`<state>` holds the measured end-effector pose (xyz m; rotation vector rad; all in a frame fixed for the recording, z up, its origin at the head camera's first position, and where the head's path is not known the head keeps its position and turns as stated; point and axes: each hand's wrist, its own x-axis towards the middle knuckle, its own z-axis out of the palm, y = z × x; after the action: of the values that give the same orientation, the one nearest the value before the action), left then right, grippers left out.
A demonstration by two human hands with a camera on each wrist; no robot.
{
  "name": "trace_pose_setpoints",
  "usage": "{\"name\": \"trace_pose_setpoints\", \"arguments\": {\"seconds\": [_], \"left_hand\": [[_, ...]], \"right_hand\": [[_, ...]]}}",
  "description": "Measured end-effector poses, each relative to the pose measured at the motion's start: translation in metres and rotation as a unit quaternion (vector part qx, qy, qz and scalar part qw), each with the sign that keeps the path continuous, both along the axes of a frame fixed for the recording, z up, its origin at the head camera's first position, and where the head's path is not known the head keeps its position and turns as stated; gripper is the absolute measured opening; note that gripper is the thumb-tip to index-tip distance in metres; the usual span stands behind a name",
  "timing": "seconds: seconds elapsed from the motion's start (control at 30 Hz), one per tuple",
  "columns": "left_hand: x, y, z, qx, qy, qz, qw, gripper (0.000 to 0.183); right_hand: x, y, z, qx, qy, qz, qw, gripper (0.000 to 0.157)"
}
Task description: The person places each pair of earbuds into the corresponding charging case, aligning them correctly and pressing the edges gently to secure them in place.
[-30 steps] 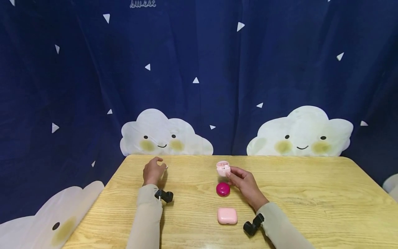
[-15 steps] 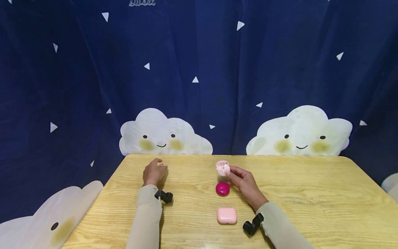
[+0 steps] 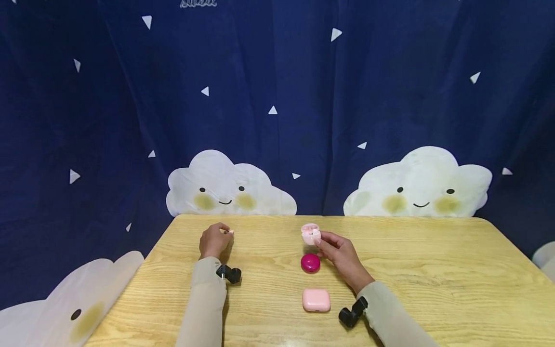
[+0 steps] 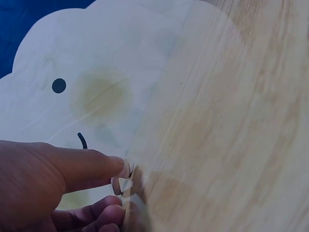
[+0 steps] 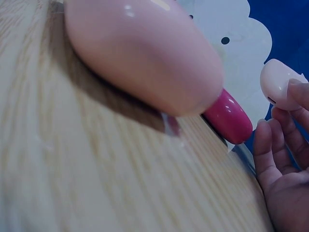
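My left hand (image 3: 213, 241) is at the far left of the table. Its fingertips pinch a small pale earbud (image 3: 231, 232), which the fingers mostly cover; in the left wrist view a bit of the earbud (image 4: 116, 186) shows between them. My right hand (image 3: 343, 256) holds up a pale pink earbud case (image 3: 311, 236) between thumb and fingers, its lid raised. Inside the case is a small dark spot; the contents are too small to tell. Just below the case, a round magenta case (image 3: 310, 263) lies closed on the table. Nearer me lies a closed pink rectangular case (image 3: 316, 300).
The wooden table (image 3: 433, 270) has its far edge against a dark blue curtain (image 3: 277, 96) printed with clouds and triangles. A black wrist camera (image 3: 228, 273) sits on the left sleeve, another black camera (image 3: 353, 312) on the right.
The left index finger has come down and the fingertips have closed on the earbud. My right hand and the pink case have kept still; the other cases have not moved.
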<state>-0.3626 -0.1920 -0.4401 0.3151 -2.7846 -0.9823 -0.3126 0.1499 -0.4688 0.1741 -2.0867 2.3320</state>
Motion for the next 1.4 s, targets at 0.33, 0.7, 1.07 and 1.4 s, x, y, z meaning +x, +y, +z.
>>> {"name": "trace_pose_setpoints", "arguments": {"seconds": [0.33,0.7,1.07,1.4], "left_hand": [[0.0020,0.0012,0.0028,-0.002,0.005,0.004,1.0000,0.016],[0.0018,0.0003,0.0016,-0.015,0.004,0.005,0.9999,0.018],[-0.0005,0.0017,0.0007,-0.029,-0.002,0.008,0.9996,0.018],[-0.0009,0.0031,0.0040,-0.053,-0.036,-0.005,0.9979,0.018]], "right_hand": [[-0.0013,0.0007,-0.0002,-0.003,0.000,0.000,1.000,0.043],[-0.0003,-0.0005,0.0005,-0.003,-0.005,0.002,1.000,0.043],[-0.0018,0.0000,-0.0003,-0.002,0.004,0.006,1.000,0.042],[-0.0020,0.0003,-0.0006,0.007,0.007,0.006,1.000,0.042]]}}
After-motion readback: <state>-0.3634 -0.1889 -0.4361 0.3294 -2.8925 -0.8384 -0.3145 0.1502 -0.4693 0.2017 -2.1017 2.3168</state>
